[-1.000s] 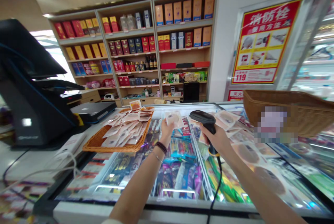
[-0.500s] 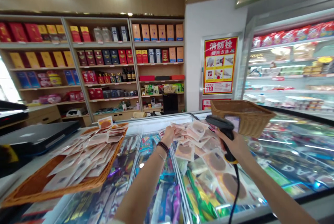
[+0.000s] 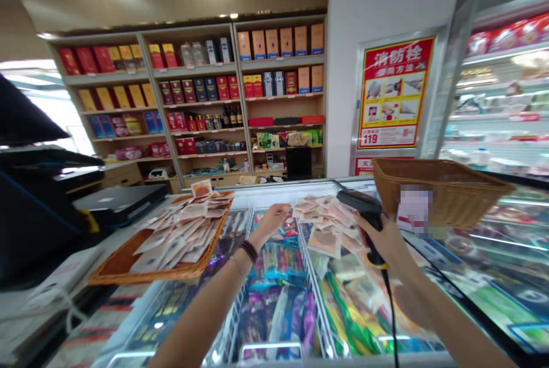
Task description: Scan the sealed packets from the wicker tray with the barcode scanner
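My right hand [image 3: 388, 242] is wrapped round the handle of a black barcode scanner [image 3: 359, 200], whose cord hangs down over the freezer. Above the middle compartment is my left hand [image 3: 274, 220], its fingers curled together; whatever they may hold is too small to make out. Just right of it lies a pile of flat clear packets [image 3: 323, 214] with round brownish contents, under the scanner's head. More such packets [image 3: 189, 228] fill an orange wicker tray [image 3: 141, 280] on the left.
Wire dividers [image 3: 312, 282] split the freezer, which holds colourful ice-pop packs [image 3: 278, 311] and green-yellow packs [image 3: 349, 311]. A brown wicker basket [image 3: 454, 202] stands on the right. At left are a flat scale [image 3: 124, 202] and a dark monitor [image 3: 26, 214]. Shelves with boxes line the back.
The view has swung left, so things sit further right. My left hand has moved left, away from the packet pile, over the middle compartment. My right hand still grips the barcode scanner.
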A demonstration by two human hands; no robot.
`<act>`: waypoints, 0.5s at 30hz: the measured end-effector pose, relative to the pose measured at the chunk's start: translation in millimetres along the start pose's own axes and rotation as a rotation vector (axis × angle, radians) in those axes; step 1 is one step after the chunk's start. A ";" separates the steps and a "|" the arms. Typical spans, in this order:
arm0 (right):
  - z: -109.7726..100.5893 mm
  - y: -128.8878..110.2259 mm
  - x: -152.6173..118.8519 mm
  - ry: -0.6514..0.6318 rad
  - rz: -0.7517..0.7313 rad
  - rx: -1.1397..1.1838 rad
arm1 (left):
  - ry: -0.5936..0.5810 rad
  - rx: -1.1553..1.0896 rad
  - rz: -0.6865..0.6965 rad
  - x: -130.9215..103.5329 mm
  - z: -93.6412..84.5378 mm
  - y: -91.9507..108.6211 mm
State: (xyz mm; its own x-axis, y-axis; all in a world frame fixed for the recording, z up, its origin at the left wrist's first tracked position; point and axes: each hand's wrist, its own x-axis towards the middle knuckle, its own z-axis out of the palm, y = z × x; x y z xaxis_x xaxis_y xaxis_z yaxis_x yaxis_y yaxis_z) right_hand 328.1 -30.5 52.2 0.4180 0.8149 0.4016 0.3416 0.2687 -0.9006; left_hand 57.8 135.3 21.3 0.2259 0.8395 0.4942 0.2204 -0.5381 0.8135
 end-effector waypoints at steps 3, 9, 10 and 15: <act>35.5 -13.1 1.4 -0.082 -0.008 0.066 | 0.031 0.150 0.039 -17.4 -65.8 6.0; 115.4 -41.4 -2.7 -0.203 -0.057 0.210 | 0.277 0.462 0.027 -56.6 -188.0 8.8; 129.4 -45.2 -5.6 -0.228 -0.067 0.236 | 0.301 0.532 -0.009 -64.9 -203.6 6.7; 192.9 -50.8 -28.1 -0.353 -0.049 0.292 | 0.288 0.986 -0.353 -107.3 -258.0 -9.5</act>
State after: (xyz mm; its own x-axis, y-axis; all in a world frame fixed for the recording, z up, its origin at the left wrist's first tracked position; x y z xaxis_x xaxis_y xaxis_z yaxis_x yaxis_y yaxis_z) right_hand 136.6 32.0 54.6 0.0779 0.9090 0.4094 0.0812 0.4035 -0.9114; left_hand -213.4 69.6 39.6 -0.2025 0.8755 0.4387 0.9235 0.0216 0.3830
